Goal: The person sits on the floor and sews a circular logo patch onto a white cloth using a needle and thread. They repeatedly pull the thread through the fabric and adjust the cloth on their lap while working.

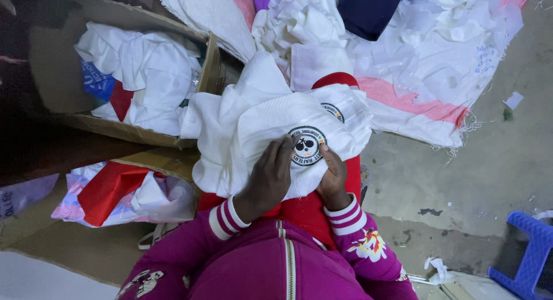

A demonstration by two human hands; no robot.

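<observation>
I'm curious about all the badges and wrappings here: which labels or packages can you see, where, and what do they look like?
Round badge: on the white cloth under both hands, black ring, white centre.
Second badge: just above, half folded, round.
Cardboard box: upper left, brown, open, full of white cloth.
Blue packet: inside the box, white print.

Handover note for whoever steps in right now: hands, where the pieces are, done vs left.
Left hand: fingers pressed on the white garment at the round badge. Right hand: pinching the fabric edge beside the badge.
Garment lies bunched on the lap over red cloth; a second badge shows further up.
Cardboard box to the left holds more white pieces; a pile of white cloth lies on the floor ahead.
Done: cannot tell how many are finished. Left: the piece in hand.
</observation>
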